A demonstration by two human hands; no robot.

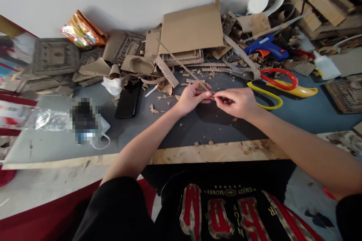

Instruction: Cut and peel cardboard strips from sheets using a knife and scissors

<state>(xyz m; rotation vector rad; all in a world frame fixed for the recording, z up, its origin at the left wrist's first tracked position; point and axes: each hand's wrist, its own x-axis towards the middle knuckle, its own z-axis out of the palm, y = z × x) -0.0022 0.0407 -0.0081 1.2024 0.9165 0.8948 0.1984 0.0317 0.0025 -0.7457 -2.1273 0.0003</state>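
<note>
grey tabletop (169, 131), scattered with small scraps (155, 110) of brown card, lies under both forearms. at its left a shiny orange pack (82, 30) leans towards the wall, with a white tissue (112, 85) nearer the person. just beside the tissue is a black phone (128, 99), lying flat, well apart from the hands.

further right comes the thin brown strip (183, 66). its long axis runs on a slant: the free end points away and to the left, and the other end comes down rightwards into the hands. in this view the free end crosses the front of a big sheet (192, 28) of card; i cannot tell whether the two touch.

the left hand (190, 99) is the nearer to the strip's long free part, which sticks out past it, up and to the left. its fingers are closed on the strip, thumb on top and pointing right. the right hand (237, 101) meets it from the right, at the strip's near end. its fingertips are pressed together, right at the left thumb's tip; whether the strip runs between them is too small to tell.

right of that hand, the scissors (295, 80) lie near the wrist, with the blue glue gun (266, 47) behind.
</note>
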